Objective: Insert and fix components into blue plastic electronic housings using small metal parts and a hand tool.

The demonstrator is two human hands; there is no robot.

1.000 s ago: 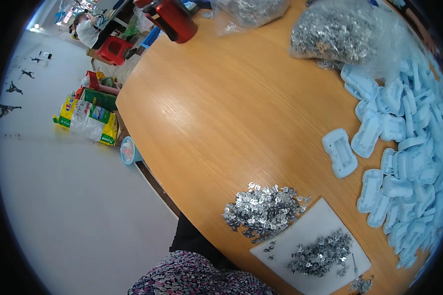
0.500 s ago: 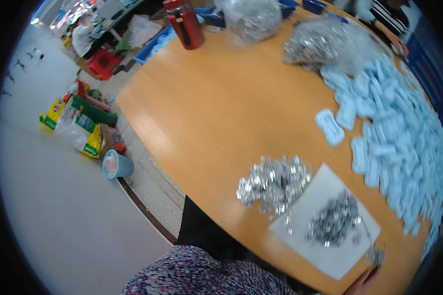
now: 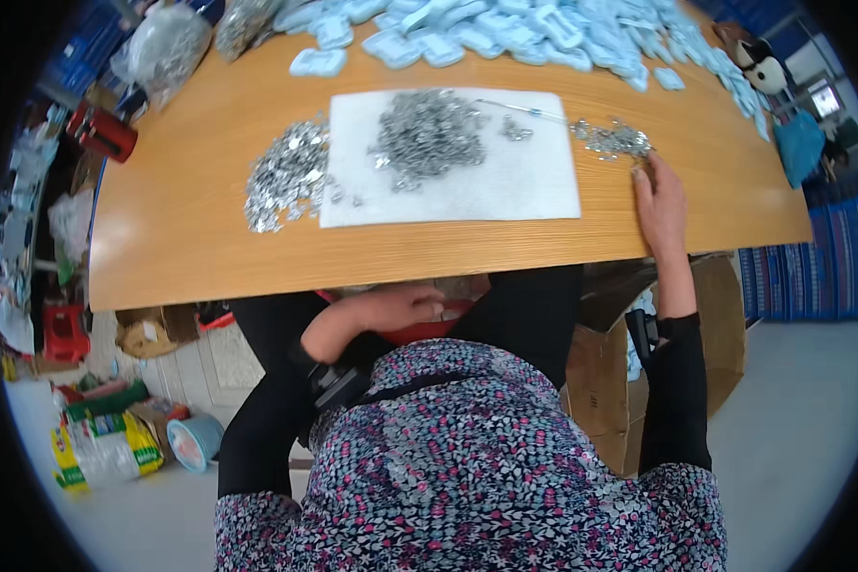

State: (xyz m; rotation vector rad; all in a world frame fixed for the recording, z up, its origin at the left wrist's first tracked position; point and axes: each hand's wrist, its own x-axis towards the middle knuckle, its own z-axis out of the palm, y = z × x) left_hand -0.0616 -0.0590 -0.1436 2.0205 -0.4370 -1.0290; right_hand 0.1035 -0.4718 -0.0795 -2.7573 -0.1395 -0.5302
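My right hand (image 3: 663,205) rests on the table, fingers stretched forward and thumb apart, its fingertips at the near edge of a small heap of shiny metal pieces (image 3: 612,139). Nothing shows in its grasp. Over my lap, below the table edge, my left hand (image 3: 400,307) lies with loosely bent fingers and holds nothing visible. A white sheet (image 3: 529,195) lies in front of me and bears a dense pile of small grey metal pieces (image 3: 429,138). Across its upper right lies a thin pointed tool (image 3: 524,111). Left of the sheet spreads a pile of brighter silver pieces (image 3: 288,176).
Light blue moulded pieces (image 3: 486,33) are heaped along the far side of the table (image 3: 191,229). A red flask (image 3: 103,133) and a clear plastic bag (image 3: 169,48) stand at the far left. Below the table at right is an open cardboard box (image 3: 596,381).
My view has swung from the left side to straight over the table. My left hand and both forearms now show. My right hand is still beside the small metal heap.
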